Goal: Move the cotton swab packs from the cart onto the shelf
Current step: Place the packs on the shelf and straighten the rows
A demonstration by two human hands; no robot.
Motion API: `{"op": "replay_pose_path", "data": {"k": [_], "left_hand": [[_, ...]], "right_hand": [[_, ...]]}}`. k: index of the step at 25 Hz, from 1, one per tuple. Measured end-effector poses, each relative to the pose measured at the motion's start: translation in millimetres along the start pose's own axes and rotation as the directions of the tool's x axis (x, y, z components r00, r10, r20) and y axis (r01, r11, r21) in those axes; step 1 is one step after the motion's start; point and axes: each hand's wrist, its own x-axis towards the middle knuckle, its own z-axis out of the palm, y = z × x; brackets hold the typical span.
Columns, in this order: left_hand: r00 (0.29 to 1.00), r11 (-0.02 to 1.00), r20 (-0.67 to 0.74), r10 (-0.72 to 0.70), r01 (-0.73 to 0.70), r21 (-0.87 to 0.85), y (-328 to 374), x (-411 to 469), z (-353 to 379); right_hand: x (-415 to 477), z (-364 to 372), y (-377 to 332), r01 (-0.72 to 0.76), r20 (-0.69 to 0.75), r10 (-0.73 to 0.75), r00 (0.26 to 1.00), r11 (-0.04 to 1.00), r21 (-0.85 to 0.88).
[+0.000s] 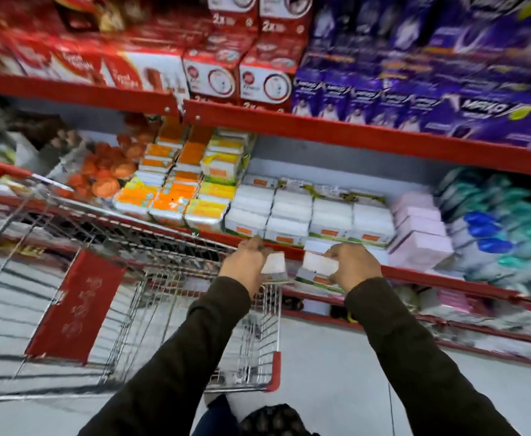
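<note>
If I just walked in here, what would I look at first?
Probably the two hands in the middle, the left hand and right hand, each holding a white pack in front of the red shelf edge. Next, the bright purple boxes on the top right shelf. Then the wire cart at lower left.
</note>
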Motion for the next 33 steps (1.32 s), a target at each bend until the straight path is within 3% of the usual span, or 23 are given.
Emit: {"op": "replay_pose_path", "data": {"k": [4,10,19,26,29,31,32,33], "left_hand": [[0.99,0.989,-0.027,0.141,-0.14,0.039,67.6,53.7,-12.5],[0.984,0.981,-0.037,0.173,-0.169,0.094,123.7,111.8,5.5],[0.986,0.97,-0.007,0.165,-0.161,0.18,125.5,149.1,32.4],[0.977,0.973,-0.004,0.212,-0.211,0.091,112.2,153.3,51.4],[0.966,0.962,-0.002,0.26,-0.258,0.085,107.5,150.2,48.3],[0.971,0.971,-0.07,0.23,-0.234,-0.051,107.5,138.7,44.1],[0.981,0.964,-0.125,0.149,-0.173,-0.2,109.7,130.6,44.8],[0.989,0.919,-0.147,0.025,-0.081,-0.387,113.4,122.1,47.3]], "right_hand": [[10.6,-21.9,61.5,-0.115,-0.149,0.107,0.983,0.992,-0.047],[41.5,-23.2,108.2,-0.122,-0.17,0.1,0.98,0.985,-0.124],[75.4,-0.4,110.1,-0.116,-0.201,0.069,0.977,0.965,-0.234],[80.5,17.4,110.9,-0.109,-0.196,0.064,0.979,0.968,-0.225],[74.9,16.3,112.4,-0.109,-0.209,0.093,0.973,0.992,-0.068],[63.6,16.9,108.6,-0.126,-0.275,0.209,0.939,0.949,0.291],[57.1,18.2,105.0,-0.129,-0.273,0.315,0.909,0.836,0.534],[51.3,20.7,99.8,-0.148,-0.193,0.427,0.883,0.645,0.75]]}}
